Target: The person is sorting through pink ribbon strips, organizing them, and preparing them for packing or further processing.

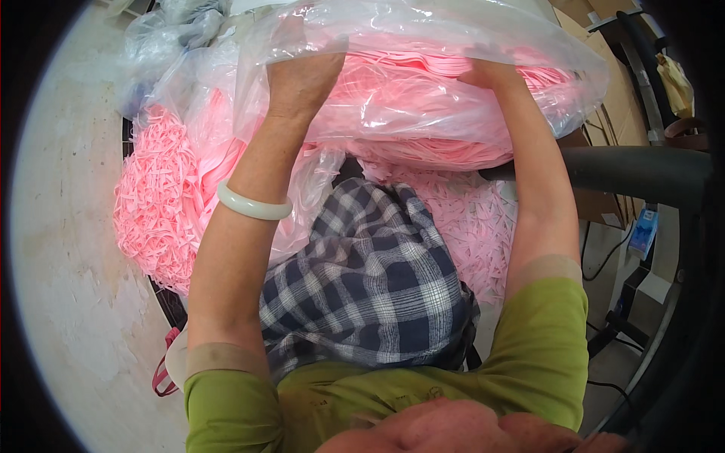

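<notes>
Left hand [302,79] and right hand [483,74] clutch the far clear bag [423,98] of pink strips [155,204]; likely soft, slippery; best gripped at edges.

A large clear plastic bag [423,75], crinkled and glossy, fills the upper centre and upper right of the frame. It bulges with flat pink elastic strips [400,94] packed in layered bundles, which show through its film.

Pale concrete floor [68,249] – loose heap of pink strips [155,204] on it, crumpled clear bags [162,38] beyond
</notes>
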